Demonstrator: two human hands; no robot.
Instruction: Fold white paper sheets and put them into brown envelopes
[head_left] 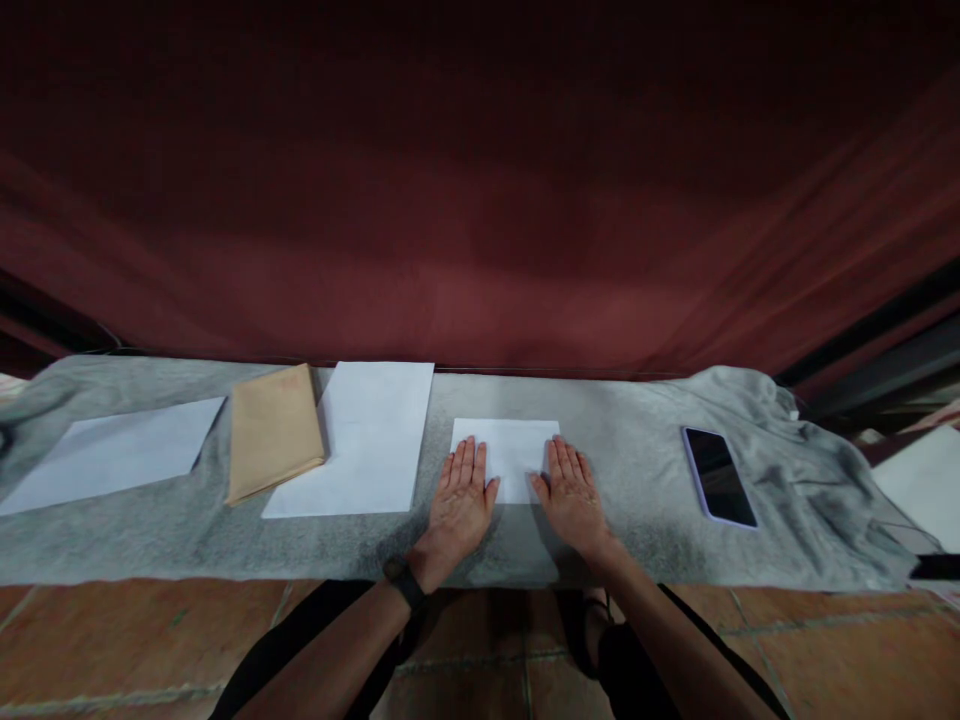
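Two bare forearms [341, 645] reach up from the bottom of the frame, a black wristband [403, 583] around the left wrist. At lower centre, a small white rectangular sheet of paper [514, 450] lies flat on a long grey cloth [637, 500]. The left hand [461, 500] presses palm down over its left edge, the right hand [574, 497] over its right edge; both are open and flat, clamped on nothing, fingers extended close together, thumbs angled inward.

Left of centre lies a large white paper sheet [379, 430], its left side partly under a tan paper packet [271, 430]; another white sheet [127, 452] lies farther left. At right is a dark-screened phone with a lilac edge [720, 478]. Dark red material [480, 250] fills the upper frame; terracotta tiles [127, 640] show below.
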